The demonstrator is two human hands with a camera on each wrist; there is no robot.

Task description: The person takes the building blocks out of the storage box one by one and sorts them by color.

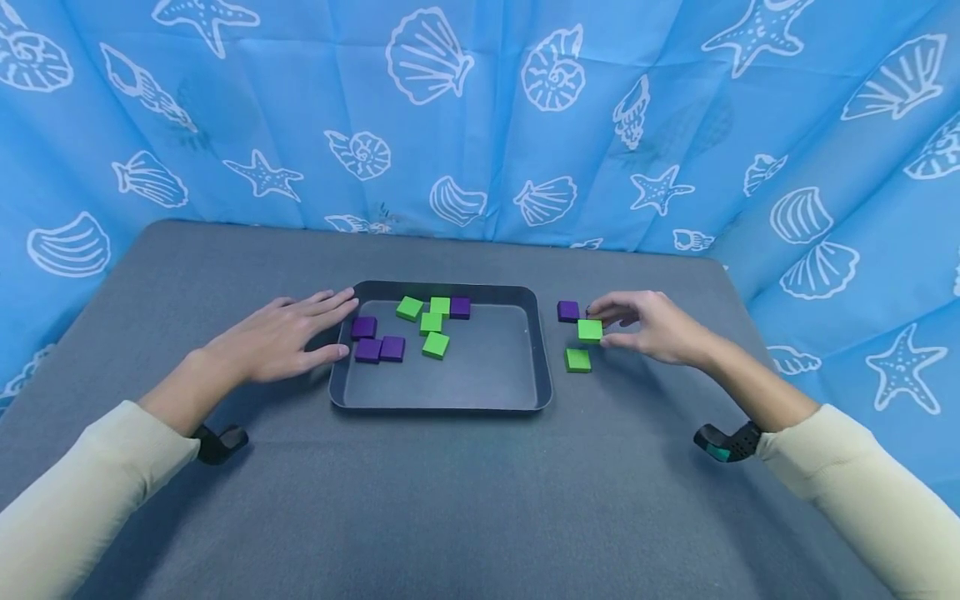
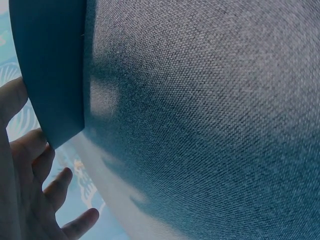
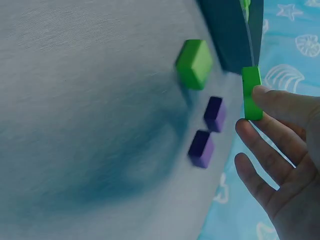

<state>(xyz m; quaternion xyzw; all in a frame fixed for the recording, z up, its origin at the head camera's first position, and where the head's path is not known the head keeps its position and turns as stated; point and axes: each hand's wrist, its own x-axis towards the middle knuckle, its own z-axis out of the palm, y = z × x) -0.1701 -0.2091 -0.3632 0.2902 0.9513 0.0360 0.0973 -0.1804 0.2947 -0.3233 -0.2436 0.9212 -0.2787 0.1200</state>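
My right hand [image 1: 645, 327] pinches a green block [image 1: 589, 332] between thumb and fingers, raised over the table to the right of a dark rectangular tray [image 1: 487, 379]. In the right wrist view the thumb presses on this green block [image 3: 252, 95]. Below it lie another green block [image 1: 577, 361] and a purple block [image 1: 567, 312]; the right wrist view shows a second purple block [image 3: 201, 149], mostly hidden by the hand in the head view. My left hand [image 1: 273, 337] touches the tray's left rim with its fingers extended. From the left wrist, fingertips show right at the tray wall [image 2: 52, 70].
Several green blocks [image 1: 431, 323] and several purple blocks [image 1: 392, 348] lie in the left half of the tray. A grey cloth covers the table [image 1: 480, 500]. Behind it hangs a blue curtain [image 1: 480, 125] with white shells and starfish.
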